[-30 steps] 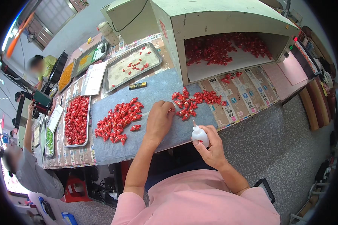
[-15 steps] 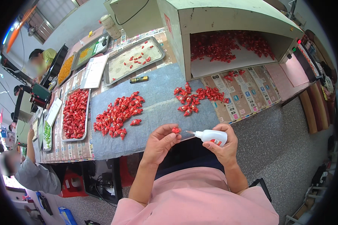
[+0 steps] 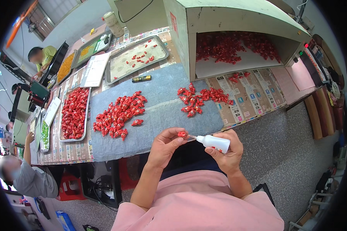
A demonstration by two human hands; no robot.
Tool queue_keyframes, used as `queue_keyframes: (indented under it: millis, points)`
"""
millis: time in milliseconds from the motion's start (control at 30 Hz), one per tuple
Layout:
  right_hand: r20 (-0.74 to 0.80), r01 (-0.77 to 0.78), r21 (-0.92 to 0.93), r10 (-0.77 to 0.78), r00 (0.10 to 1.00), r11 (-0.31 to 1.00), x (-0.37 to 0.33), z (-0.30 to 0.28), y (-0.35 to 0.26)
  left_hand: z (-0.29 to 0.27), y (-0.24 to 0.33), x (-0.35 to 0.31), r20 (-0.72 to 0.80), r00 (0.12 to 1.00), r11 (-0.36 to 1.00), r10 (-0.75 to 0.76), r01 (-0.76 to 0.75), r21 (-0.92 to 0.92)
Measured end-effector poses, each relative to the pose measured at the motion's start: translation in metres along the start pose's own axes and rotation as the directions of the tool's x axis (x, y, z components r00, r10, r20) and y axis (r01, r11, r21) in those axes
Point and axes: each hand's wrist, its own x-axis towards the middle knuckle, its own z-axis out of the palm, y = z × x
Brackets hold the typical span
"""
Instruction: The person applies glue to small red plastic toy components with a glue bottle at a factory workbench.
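Observation:
Between the thumb and fingers of my left hand (image 3: 165, 145) is a small red figurine piece (image 3: 182, 134). My right hand (image 3: 228, 151) grips a white squeeze bottle (image 3: 215, 143) lying sideways, its thin nozzle pointing left. The nozzle tip is at the red piece and seems to touch it. Both hands are just off the front edge of a blue-grey cloth (image 3: 158, 127). On that cloth lie a larger heap of red figurines (image 3: 117, 114) at the left, a single one (image 3: 137, 122) beside it, and a smaller heap (image 3: 192, 103) at the right.
A box-like cabinet (image 3: 239, 15) with many red pieces inside stands at the back right. Left are a tray full of red figurines (image 3: 85, 127), a metal tray with few pieces (image 3: 115, 79), papers (image 3: 95, 70) and a battery-like cylinder (image 3: 141, 79). Co-workers sit at the far left.
The bottle in my right hand has moved left, bringing its nozzle from a small gap up to the red piece. My left hand keeps its hold. The view has shifted slightly.

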Motion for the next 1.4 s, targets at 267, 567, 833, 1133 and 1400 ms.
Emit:
queue_keyframes:
  millis: [267,567,833,1133,1400]
  points:
    - [0.005,-0.003,-0.016,0.003,1.000,1.000,-0.001,0.002,0.001,0.002,0.000,0.000,0.001,1.000,1.000,-0.009,0.009,0.008]
    - [0.021,0.005,-0.042,-0.004,1.000,0.999,-0.001,0.001,0.002,0.003,0.001,0.000,-0.005,1.000,1.000,-0.011,0.011,0.028]
    - [0.031,-0.022,-0.065,0.024,0.999,0.998,0.000,-0.003,-0.007,0.004,0.001,-0.001,-0.015,1.000,1.000,-0.015,0.016,0.027]
    - [0.036,-0.004,-0.073,0.007,0.999,0.997,0.000,-0.002,-0.008,0.004,0.002,-0.001,-0.012,1.000,0.999,-0.020,0.020,0.043]
    - [0.042,0.012,-0.065,-0.009,0.999,0.998,0.000,-0.001,-0.009,0.003,0.001,-0.001,-0.009,1.000,0.998,-0.025,0.025,0.057]
